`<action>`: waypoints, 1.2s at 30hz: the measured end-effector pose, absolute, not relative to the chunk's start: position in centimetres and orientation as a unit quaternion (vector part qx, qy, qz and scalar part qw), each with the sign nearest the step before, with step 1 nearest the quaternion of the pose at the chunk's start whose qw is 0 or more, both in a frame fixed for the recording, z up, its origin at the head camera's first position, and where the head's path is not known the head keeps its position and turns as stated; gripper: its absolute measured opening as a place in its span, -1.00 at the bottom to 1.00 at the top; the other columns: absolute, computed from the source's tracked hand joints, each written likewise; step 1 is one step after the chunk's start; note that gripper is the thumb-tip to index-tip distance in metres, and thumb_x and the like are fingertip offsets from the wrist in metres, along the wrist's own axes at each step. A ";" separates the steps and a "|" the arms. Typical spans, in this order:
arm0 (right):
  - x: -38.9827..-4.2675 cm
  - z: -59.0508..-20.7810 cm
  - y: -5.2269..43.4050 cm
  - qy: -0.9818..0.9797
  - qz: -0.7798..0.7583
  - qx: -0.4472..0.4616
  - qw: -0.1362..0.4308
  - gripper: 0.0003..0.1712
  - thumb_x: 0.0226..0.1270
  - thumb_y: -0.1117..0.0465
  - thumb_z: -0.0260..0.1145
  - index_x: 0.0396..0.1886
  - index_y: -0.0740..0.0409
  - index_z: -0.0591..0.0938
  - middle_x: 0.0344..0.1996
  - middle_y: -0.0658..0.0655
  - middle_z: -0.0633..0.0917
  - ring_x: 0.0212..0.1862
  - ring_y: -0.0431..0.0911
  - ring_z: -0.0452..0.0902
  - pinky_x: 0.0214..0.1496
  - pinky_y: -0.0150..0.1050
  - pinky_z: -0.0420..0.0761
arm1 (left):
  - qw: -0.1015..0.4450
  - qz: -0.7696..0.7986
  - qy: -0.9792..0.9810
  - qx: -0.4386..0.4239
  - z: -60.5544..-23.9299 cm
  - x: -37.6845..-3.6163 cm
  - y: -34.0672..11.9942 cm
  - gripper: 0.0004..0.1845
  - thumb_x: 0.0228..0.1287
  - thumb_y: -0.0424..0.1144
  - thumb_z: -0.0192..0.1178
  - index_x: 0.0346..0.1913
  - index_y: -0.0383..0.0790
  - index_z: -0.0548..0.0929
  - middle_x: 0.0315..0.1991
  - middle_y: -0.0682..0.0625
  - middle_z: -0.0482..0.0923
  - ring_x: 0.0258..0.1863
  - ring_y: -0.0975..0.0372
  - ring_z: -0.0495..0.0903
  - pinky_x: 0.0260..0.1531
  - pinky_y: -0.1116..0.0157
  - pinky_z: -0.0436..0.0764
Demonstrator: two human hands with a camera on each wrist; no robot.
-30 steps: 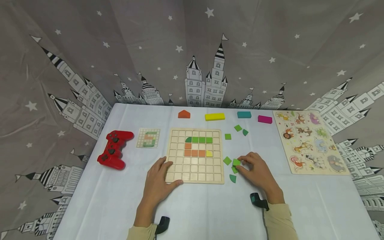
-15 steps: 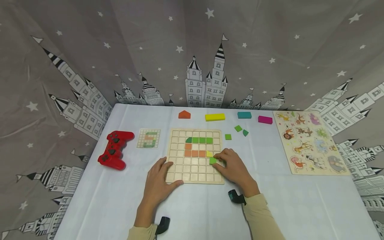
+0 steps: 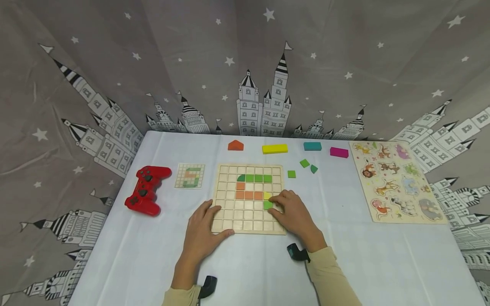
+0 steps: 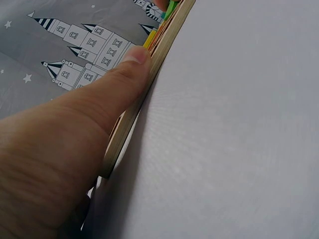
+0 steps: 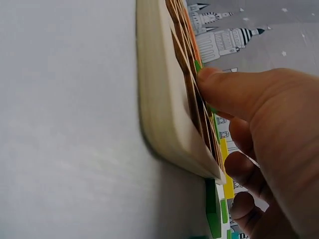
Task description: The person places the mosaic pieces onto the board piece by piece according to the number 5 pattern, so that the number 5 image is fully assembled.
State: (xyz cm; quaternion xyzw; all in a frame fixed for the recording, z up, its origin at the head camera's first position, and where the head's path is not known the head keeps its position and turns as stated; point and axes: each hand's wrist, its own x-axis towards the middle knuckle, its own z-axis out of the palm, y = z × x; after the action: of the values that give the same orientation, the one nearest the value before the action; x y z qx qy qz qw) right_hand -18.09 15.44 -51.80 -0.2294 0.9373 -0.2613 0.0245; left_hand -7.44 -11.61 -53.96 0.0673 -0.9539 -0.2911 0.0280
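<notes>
A wooden grid board [image 3: 229, 212] lies on the white table. It carries a row of green tiles [image 3: 258, 178], orange tiles [image 3: 249, 195] and one yellow tile [image 3: 267, 195]. My right hand [image 3: 283, 208] pinches a green square tile [image 3: 268, 205] in the cell just below the yellow one. In the right wrist view a fingertip [image 5: 214, 82] sits on the green tile [image 5: 198, 65] at the board [image 5: 159, 99]. My left hand [image 3: 206, 221] rests flat on the board's near-left corner. Its thumb [image 4: 114, 84] lies against the board's edge [image 4: 164, 45].
A red game controller [image 3: 145, 190] and a pattern card [image 3: 189, 175] lie left of the board. Orange [image 3: 235, 145], yellow [image 3: 274, 148], teal [image 3: 312, 146] and magenta [image 3: 339, 152] blocks line the back. Loose green tiles [image 3: 292, 174] and an animal puzzle [image 3: 396, 180] lie to the right.
My right hand picked a green tile from the loose pile right of the board and carried it left onto the grid below the yellow tile. The left hand stayed put.
</notes>
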 end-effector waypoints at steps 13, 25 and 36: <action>-18.1 -51.9 15.2 0.936 -0.269 -0.226 0.023 -0.67 0.23 0.05 0.54 -0.04 0.05 0.80 -0.37 -0.09 0.58 -0.28 -0.19 0.32 -0.23 -0.27 0.40 | 0.037 -0.291 -0.954 0.065 -54.1 -7.4 -11.7 -0.07 -0.05 0.30 0.51 0.36 -0.09 0.50 0.53 -0.14 0.23 0.53 -0.09 0.19 0.47 -0.23 0.22; -18.3 -51.4 17.1 0.930 -0.303 -0.208 0.018 -0.67 0.24 0.06 0.53 -0.03 0.03 0.79 -0.32 -0.07 0.63 -0.23 -0.17 0.39 -0.19 -0.24 0.46 | 0.038 -0.296 -0.952 0.063 -54.2 -7.5 -11.5 -0.07 -0.06 0.30 0.52 0.36 -0.08 0.51 0.53 -0.13 0.24 0.54 -0.08 0.19 0.48 -0.21 0.23; -18.5 -52.4 24.4 0.940 -0.314 -0.134 0.001 -0.72 0.27 0.12 0.51 -0.04 0.08 0.77 -0.30 0.01 0.67 -0.20 -0.11 0.46 -0.11 -0.15 0.51 | 0.032 -0.290 -0.954 0.070 -53.9 -7.5 -11.4 -0.06 -0.05 0.29 0.52 0.37 -0.09 0.50 0.54 -0.13 0.22 0.54 -0.09 0.19 0.49 -0.21 0.22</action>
State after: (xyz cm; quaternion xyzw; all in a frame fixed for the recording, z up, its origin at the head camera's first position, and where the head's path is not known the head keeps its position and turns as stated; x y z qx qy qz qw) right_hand -18.52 24.40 -52.43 -0.1338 0.9398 -0.3143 0.0005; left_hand -7.49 -11.43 -53.94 0.0702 -0.9540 -0.2898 0.0320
